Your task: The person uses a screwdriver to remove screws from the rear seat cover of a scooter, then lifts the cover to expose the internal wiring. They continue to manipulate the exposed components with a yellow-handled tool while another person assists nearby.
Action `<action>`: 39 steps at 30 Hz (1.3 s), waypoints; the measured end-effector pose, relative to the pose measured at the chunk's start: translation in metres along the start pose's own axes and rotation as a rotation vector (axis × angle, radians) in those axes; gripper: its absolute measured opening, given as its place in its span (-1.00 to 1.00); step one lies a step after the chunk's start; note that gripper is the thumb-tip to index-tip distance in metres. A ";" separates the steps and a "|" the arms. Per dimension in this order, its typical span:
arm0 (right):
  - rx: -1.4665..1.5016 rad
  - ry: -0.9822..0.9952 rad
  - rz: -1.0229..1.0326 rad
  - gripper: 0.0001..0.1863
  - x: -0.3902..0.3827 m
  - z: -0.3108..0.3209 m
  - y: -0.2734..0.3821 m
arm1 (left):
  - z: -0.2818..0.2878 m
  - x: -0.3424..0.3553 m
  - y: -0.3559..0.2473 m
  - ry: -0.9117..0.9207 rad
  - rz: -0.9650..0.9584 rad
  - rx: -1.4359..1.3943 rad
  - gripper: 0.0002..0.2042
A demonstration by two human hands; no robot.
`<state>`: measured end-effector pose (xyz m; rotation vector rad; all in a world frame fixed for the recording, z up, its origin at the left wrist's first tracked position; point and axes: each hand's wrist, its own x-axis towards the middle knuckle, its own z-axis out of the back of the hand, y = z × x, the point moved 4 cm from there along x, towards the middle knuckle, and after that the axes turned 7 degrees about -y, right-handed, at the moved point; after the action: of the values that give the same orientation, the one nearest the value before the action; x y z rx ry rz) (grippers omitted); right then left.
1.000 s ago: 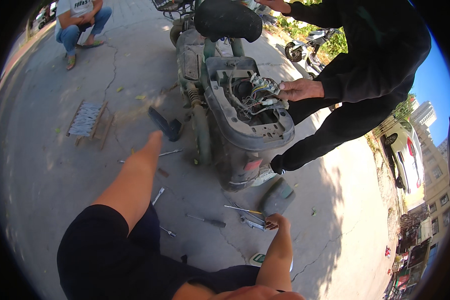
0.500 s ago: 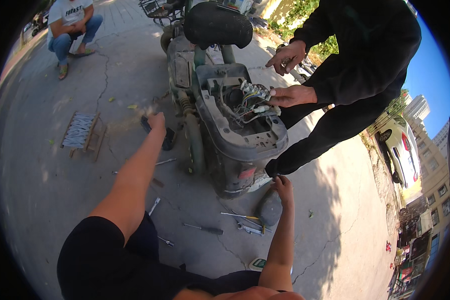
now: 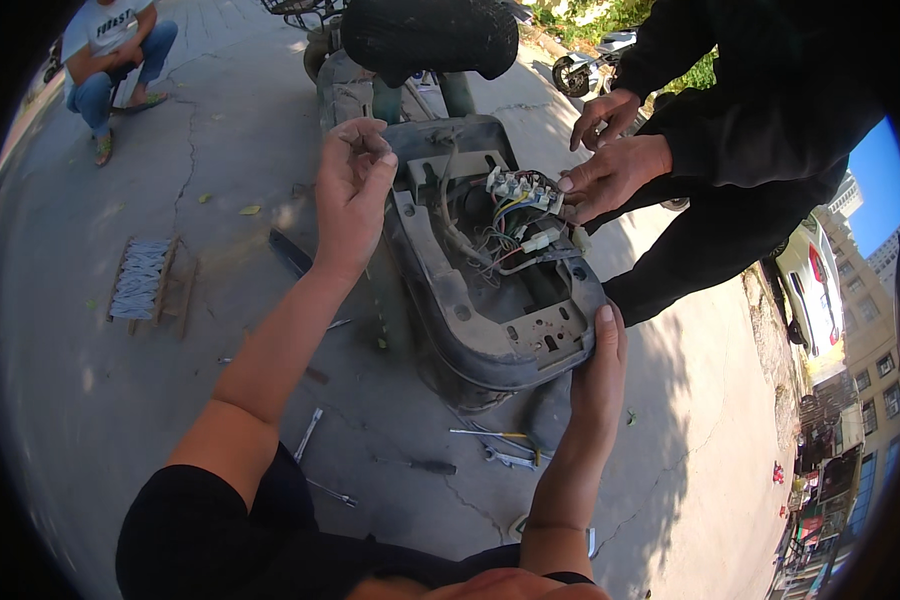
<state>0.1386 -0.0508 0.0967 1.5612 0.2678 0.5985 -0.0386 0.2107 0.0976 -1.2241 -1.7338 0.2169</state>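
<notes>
An electric scooter stands before me with its seat opening exposed, showing a grey plastic seat base (image 3: 505,365) and bundled wires (image 3: 505,235). My left hand (image 3: 354,195) is raised over the seat base's left edge, its fingers loosely curled and apart from the thumb, with nothing in it. My right hand (image 3: 600,375) grips the rear right corner of the rim, thumb uppermost; its other fingers are partly hidden. Across from me, a co-worker's hand (image 3: 620,178) holds a white terminal block (image 3: 525,190) wired into the opening. Their other hand (image 3: 605,118) hovers behind it.
Wrenches (image 3: 510,458), a screwdriver (image 3: 432,466) and other tools lie on the concrete near me. A low folding stool (image 3: 142,278) stands at left, and a seated person (image 3: 120,60) is farther back. The black seat (image 3: 430,38) is at the scooter's far end. A white car (image 3: 808,285) is parked at right.
My left hand has risen from low beside the scooter to above the seat base's left edge. My right hand has moved up from beside the lower rear onto the rim. The seat base appears closer.
</notes>
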 end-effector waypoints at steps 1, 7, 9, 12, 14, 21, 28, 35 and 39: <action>0.017 -0.016 -0.015 -0.27 -0.002 -0.002 0.001 | -0.004 -0.003 -0.002 0.028 0.062 -0.070 -0.71; 0.047 -0.115 -0.037 -0.25 -0.005 -0.007 0.001 | -0.025 -0.014 0.002 0.271 0.221 -0.255 -0.74; 0.063 -0.141 -0.049 -0.19 -0.006 -0.011 0.000 | -0.033 -0.018 0.004 0.306 0.282 -0.343 -0.81; 0.082 -0.165 -0.058 -0.18 -0.008 -0.013 0.000 | -0.043 -0.026 0.011 0.575 0.437 -0.142 -0.86; 0.089 -0.197 -0.076 -0.15 -0.011 -0.014 -0.001 | -0.050 -0.022 0.003 0.783 0.384 0.092 -0.87; 0.076 -0.255 -0.061 -0.23 -0.015 -0.017 -0.002 | -0.053 -0.018 0.003 0.787 0.311 0.235 -0.83; 0.125 -0.364 -0.151 -0.10 -0.022 -0.020 -0.002 | -0.057 -0.020 0.006 0.733 0.253 0.220 -0.78; 0.104 -0.362 -0.146 -0.16 -0.020 -0.021 0.004 | -0.061 -0.020 0.013 0.731 0.196 0.228 -0.77; 0.119 -0.379 -0.215 -0.25 -0.024 -0.022 0.002 | -0.057 -0.023 0.014 0.741 0.242 0.258 -0.76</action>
<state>0.1070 -0.0449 0.0935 1.6988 0.1821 0.1151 0.0155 0.1788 0.1051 -1.1266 -0.8917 0.1025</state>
